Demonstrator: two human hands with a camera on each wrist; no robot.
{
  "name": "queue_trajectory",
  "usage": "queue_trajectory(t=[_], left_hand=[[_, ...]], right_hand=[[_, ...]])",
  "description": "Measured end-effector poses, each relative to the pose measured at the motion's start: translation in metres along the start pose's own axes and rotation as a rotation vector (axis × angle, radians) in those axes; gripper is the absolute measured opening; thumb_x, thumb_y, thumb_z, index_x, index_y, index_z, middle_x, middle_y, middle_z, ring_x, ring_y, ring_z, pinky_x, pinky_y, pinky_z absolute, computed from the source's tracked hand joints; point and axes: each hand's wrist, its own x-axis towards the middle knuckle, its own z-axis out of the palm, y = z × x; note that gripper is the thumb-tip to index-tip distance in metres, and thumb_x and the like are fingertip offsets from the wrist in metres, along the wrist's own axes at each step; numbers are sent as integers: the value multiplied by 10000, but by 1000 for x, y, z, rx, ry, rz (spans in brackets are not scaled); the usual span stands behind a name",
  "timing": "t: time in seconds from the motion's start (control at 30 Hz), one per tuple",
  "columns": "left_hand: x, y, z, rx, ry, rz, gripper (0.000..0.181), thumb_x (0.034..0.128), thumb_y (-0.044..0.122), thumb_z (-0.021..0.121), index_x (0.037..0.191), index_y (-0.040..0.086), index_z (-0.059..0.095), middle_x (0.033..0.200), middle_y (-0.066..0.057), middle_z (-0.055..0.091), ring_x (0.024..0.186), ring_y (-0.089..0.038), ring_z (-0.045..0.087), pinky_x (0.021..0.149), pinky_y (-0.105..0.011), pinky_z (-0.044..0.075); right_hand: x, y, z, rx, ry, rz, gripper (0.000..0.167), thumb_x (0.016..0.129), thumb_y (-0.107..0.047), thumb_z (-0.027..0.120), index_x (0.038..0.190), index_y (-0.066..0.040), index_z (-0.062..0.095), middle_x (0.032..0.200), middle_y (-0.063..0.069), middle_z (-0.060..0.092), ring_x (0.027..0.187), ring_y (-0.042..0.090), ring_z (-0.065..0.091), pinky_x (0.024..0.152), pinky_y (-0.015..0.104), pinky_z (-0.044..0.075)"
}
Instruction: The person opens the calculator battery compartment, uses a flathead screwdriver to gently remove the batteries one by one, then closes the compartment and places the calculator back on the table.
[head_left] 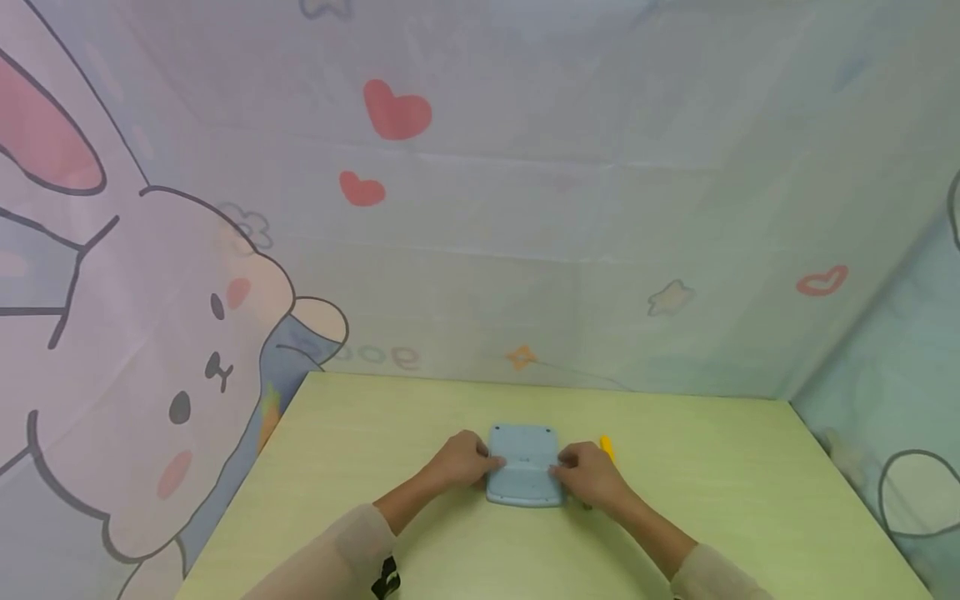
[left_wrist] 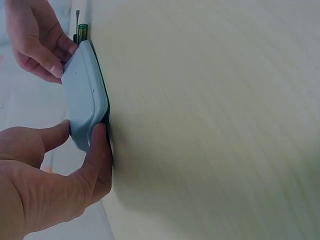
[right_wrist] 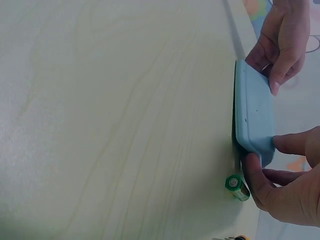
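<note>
A light blue calculator (head_left: pixel 525 487) lies back side up near the middle of the table, small dark spots at its far corners. My left hand (head_left: pixel 460 460) pinches its left edge, thumb on the back face and fingers at the side. On the opposite edge, my right hand (head_left: pixel 592 473) grips it the same way. In the right wrist view the calculator (right_wrist: pixel 256 110) looks slightly raised along its near edge. Its keys and screen are hidden underneath. A green battery (right_wrist: pixel 237 188) lies close to my right fingers.
A yellow handle (head_left: pixel 607 448), likely a screwdriver's, shows beyond my right hand. The pale yellow-green table (head_left: pixel 420 408) meets a printed cloth backdrop (head_left: pixel 555 208) at the back and sides.
</note>
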Motion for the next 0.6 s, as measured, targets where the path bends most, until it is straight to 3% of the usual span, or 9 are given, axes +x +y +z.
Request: queue_trajectory(t=[0.37, 0.6], left_hand=[[2, -4, -4, -146, -17, -39, 466, 988, 197, 775, 1230, -181, 652, 1098, -252, 731, 782, -252, 770, 762, -381, 626], [1, -5, -9, -233, -29, -45, 450, 965, 145, 793, 1230, -183, 635, 1064, -213, 713, 794, -263, 765, 747, -397, 634]], right_hand=[[0, -1, -2, 134, -2, 62, 334, 957, -117, 762, 1191, 116, 716, 1118, 169, 752, 1012, 265, 707, 853, 442, 603], [-2, -2, -6, 263, -36, 115, 307, 976, -95, 745, 1188, 124, 706, 1113, 168, 745, 946, 249, 744, 819, 407, 621]])
